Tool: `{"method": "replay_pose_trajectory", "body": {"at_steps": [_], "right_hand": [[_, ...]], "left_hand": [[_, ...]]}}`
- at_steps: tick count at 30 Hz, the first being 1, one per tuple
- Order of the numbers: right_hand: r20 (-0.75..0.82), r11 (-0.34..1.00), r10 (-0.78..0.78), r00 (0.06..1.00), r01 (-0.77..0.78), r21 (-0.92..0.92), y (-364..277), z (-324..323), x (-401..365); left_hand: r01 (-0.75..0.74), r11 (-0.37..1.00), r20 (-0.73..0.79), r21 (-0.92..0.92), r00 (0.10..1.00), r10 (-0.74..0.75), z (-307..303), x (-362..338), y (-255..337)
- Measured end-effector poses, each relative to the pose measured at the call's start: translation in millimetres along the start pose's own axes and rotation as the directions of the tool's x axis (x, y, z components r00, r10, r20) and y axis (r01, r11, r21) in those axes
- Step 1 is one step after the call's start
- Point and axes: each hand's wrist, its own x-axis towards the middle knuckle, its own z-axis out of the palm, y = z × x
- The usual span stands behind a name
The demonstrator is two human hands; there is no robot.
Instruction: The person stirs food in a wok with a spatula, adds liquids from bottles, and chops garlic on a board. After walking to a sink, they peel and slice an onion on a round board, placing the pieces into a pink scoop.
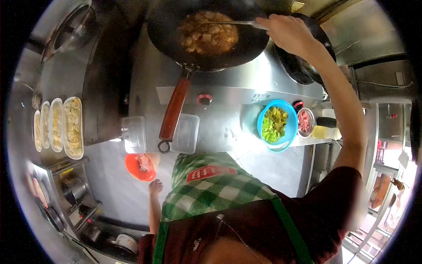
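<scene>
My right hand (288, 33) is closed around the handle of a metal cooking utensil (237, 22), whose far end is buried in food, so its shape is hidden. Chunks of food in brown sauce (209, 35) lie in the bottom of a large dark wok (165, 42). The wok rests on the stove, and its wooden handle (176, 108) points toward me. My left hand (155, 187) hangs low at my side, fingers loosely bent and apart, with nothing visible in it. Just beyond it is an orange bowl (137, 169) holding pale pink pieces.
Clear plastic containers (184, 134) flank the wok handle. At right stand a blue bowl (262, 125) of chopped greens, a metal bowl of pink meat (304, 122) and a yellowish bottle (323, 132). Another dark wok (290, 66) sits behind. Several long white dishes (73, 127) of food line the left counter.
</scene>
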Motion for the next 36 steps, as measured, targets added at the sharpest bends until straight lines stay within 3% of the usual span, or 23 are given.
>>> {"method": "replay_pose_trajectory", "body": {"at_steps": [3, 4, 5, 8, 11, 12, 15, 18, 21, 24, 27, 28, 30, 31, 33, 34, 35, 36], "right_hand": [[-0.102, 0.999, 0.029, 0.994, -0.027, 0.021, 16.6, -11.6, 3.2], [-0.225, 0.998, 0.006, 0.974, 0.010, 0.068, 19.3, -5.8, 5.2], [-0.162, 1.000, -0.014, 0.987, 0.016, 0.012, 18.0, -1.9, 5.7], [-0.002, 0.991, -0.022, 1.000, 0.022, -0.135, -5.7, -8.6, 22.7], [-0.125, 0.998, -0.007, 0.992, -0.001, -0.066, 15.2, 30.2, 19.8], [-0.211, 0.993, -0.051, 0.976, 0.027, -0.115, 24.9, 35.5, 9.4], [-0.154, 0.993, 0.054, 0.987, -0.069, -0.095, 30.6, 26.5, -19.6], [-0.119, 0.996, 0.025, 0.993, -0.035, -0.081, 29.8, 46.8, -46.2], [-0.108, 0.995, 0.081, 0.991, -0.086, -0.042, 30.4, 34.3, -68.1], [-0.163, 1.000, 0.023, 0.986, -0.025, -0.010, 20.0, 54.9, -77.9], [-0.254, 0.999, -0.029, 0.967, 0.018, -0.046, 26.4, 55.1, -72.6], [-0.236, 0.999, -0.010, 0.972, -0.002, -0.050, 26.9, 47.4, -66.8], [-0.384, 0.994, -0.104, 0.917, 0.088, -0.060, 24.3, 42.4, -43.8], [-0.455, 0.990, -0.144, 0.879, 0.126, -0.070, 22.3, 39.2, -33.4], [-0.368, 0.973, -0.213, 0.905, 0.165, -0.159, 12.5, 23.5, -14.8], [-0.324, 0.961, -0.248, 0.913, 0.188, -0.203, 13.0, 15.8, -9.8], [-0.278, 0.954, -0.262, 0.924, 0.204, -0.219, 18.4, 7.6, -9.6], [-0.228, 0.945, -0.279, 0.933, 0.225, -0.235, 24.3, -1.7, -9.6]], "left_hand": [[-0.002, 0.989, 0.071, -0.150, 0.997, 0.013, 0.3, 2.9, 9.9], [-0.004, 0.978, 0.120, -0.211, 0.992, 0.030, -4.5, 7.6, 9.6], [-0.001, 0.964, 0.167, -0.266, 0.985, 0.047, -11.4, 10.2, 9.0], [-0.030, 0.983, -0.253, 0.179, 0.965, 0.076, 33.5, -9.4, 18.9], [-0.029, 0.989, -0.194, 0.147, 0.979, 0.057, 39.5, -14.0, 27.9], [-0.027, 0.993, -0.169, 0.117, 0.984, 0.047, 25.1, 0.4, 22.9], [0.071, 0.970, -0.033, -0.234, 0.996, -0.081, 16.7, 0.4, 13.2], [0.057, 0.998, -0.019, 0.003, 0.998, -0.057, 6.9, 7.0, 7.6], [0.088, 0.993, -0.049, -0.079, 0.995, -0.092, 12.6, 3.7, 11.2], [-0.061, 0.978, -0.026, 0.198, 0.997, 0.067, 20.6, -1.5, 11.9], [-0.065, 0.983, -0.118, 0.171, 0.989, 0.086, 38.0, 0.1, 28.7], [-0.094, 0.965, -0.140, 0.247, 0.981, 0.131, 45.8, 2.6, 32.3], [-0.131, 0.902, -0.178, 0.411, 0.959, 0.220, 53.0, 1.4, 40.0], [-0.104, 0.958, -0.046, 0.268, 0.992, 0.121, 41.5, 9.2, 42.6], [0.027, 1.000, 0.252, -0.011, 0.967, -0.023, 9.5, 33.1, 46.8], [-0.156, 0.956, 0.069, 0.248, 0.987, 0.143, 21.7, 18.4, 42.2], [-0.129, 0.972, -0.034, 0.197, 0.990, 0.138, 34.8, 6.4, 42.4], [-0.137, 0.954, -0.123, 0.268, 0.977, 0.175, 45.1, -3.8, 38.4]]}}
